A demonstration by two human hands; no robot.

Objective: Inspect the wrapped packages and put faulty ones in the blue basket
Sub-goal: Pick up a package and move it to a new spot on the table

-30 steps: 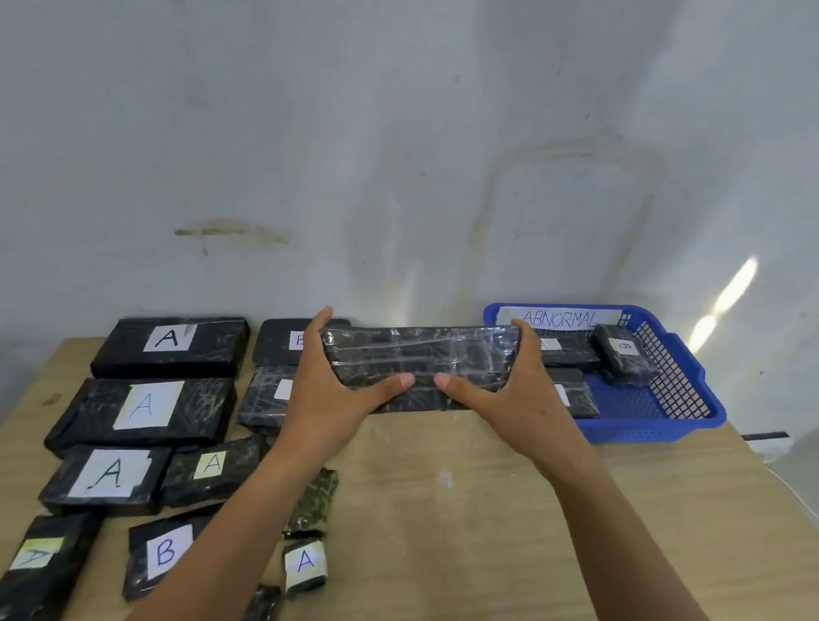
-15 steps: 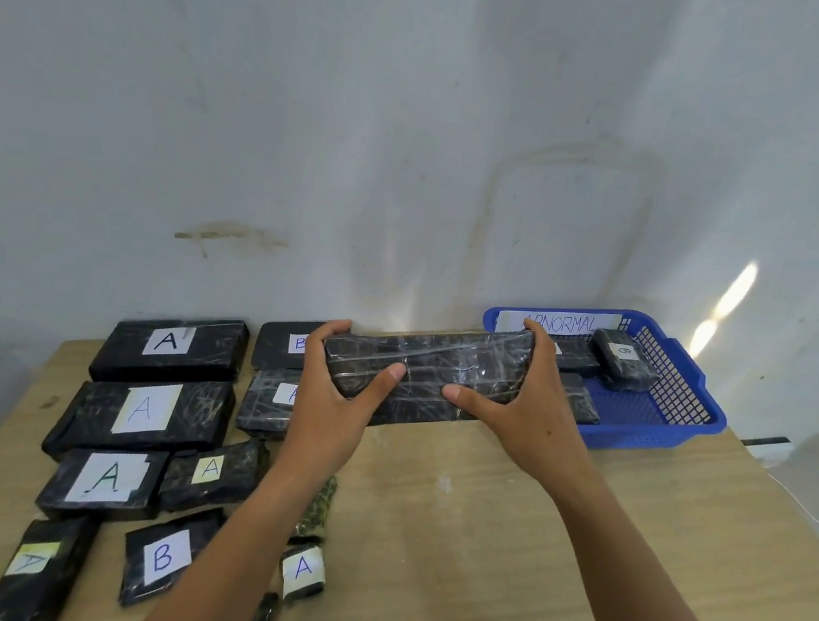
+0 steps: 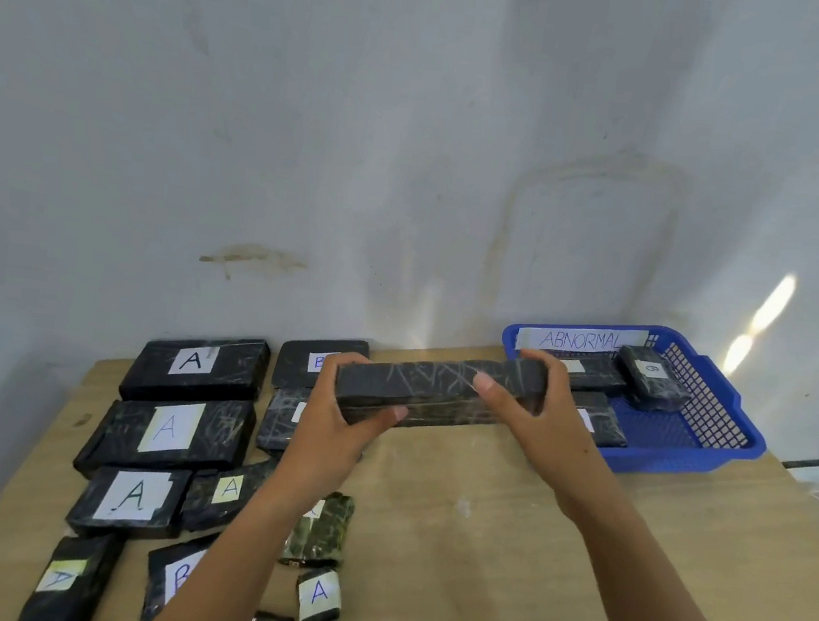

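Long wrapped package (image 3: 431, 389) is held clear of the table (image 3: 497, 550), at about 12 o'clock from table centre, with its long axis lying 9-to-3. Left hand (image 3: 332, 429) is closed round the 9 o'clock end, fingers over the top and thumb on the near face. Right hand (image 3: 542, 422) is clamped likewise on the 3 o'clock end. That end is seen against the 9 o'clock rim of the blue basket (image 3: 676, 460), set at 2 o'clock on the table; contact cannot be told. An ABNORMAL label (image 3: 580, 339) is fixed to the basket, and rejected packages (image 3: 652, 379) lie inside. Labelled packages (image 3: 169, 428) are laid out from 7 to 10 o'clock.

Step judged: inspection by turning; no verdict evident. No label is seen on the faces shown.

Method notes:
- Package to be rolled about its long axis so every face is brought to view.
- Grips to be confined to the ends, so film and seams are not covered.
- Film looks glossy, so probably slippery; one hand to be re-gripped at a time.
- If judged faulty, package to be carried toward 3 o'clock and lowered lengthwise, angled over those inside.
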